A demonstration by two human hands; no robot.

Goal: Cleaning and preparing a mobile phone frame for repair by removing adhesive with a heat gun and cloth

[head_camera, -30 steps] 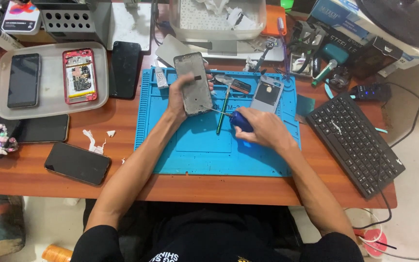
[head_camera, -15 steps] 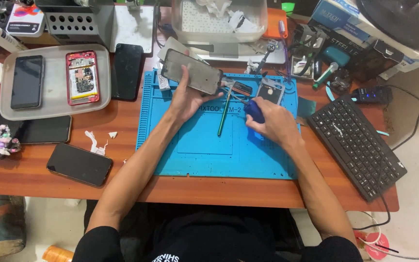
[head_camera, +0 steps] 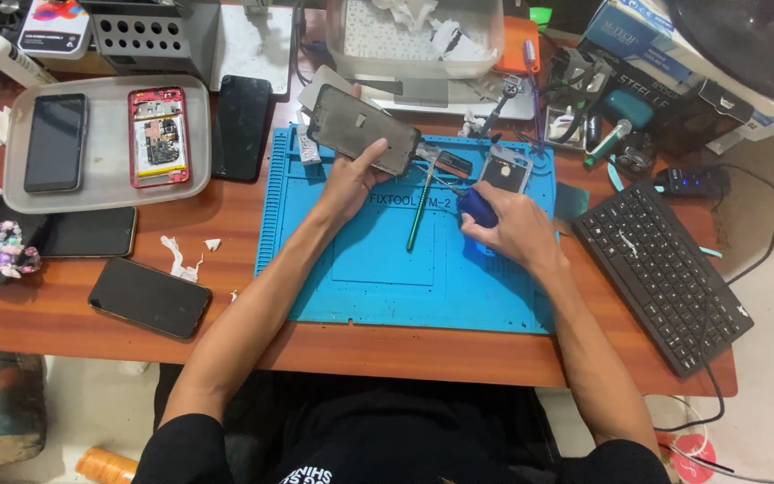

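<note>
A dark phone frame (head_camera: 363, 130) is held up in the left hand (head_camera: 348, 184), over the far left part of the blue work mat (head_camera: 360, 278); the fingers are closed round its near edge and the thumb is pressed against its face. The frame's long axis is tilted, running from far left down to near right, so that its lower right corner points toward the right hand (head_camera: 512, 229). That hand is curled shut round a blue-handled tool (head_camera: 477, 206), probably a screwdriver, though its tip is too small to be made out. The frame lies to the left of and slightly farther than the right hand, the two being near each other but apart. A green-handled tool (head_camera: 417, 215) lies on the mat between the two hands, untouched, its length running near to far. A smaller phone part (head_camera: 505, 168) rests on the mat just beyond the right hand. Compared with the frame from a second ago, the phone frame has been raised and turned from nearly upright to slanted, and carried farther toward the far left, while the right hand has been moved from the middle of the mat toward the right and farther side.
</note>
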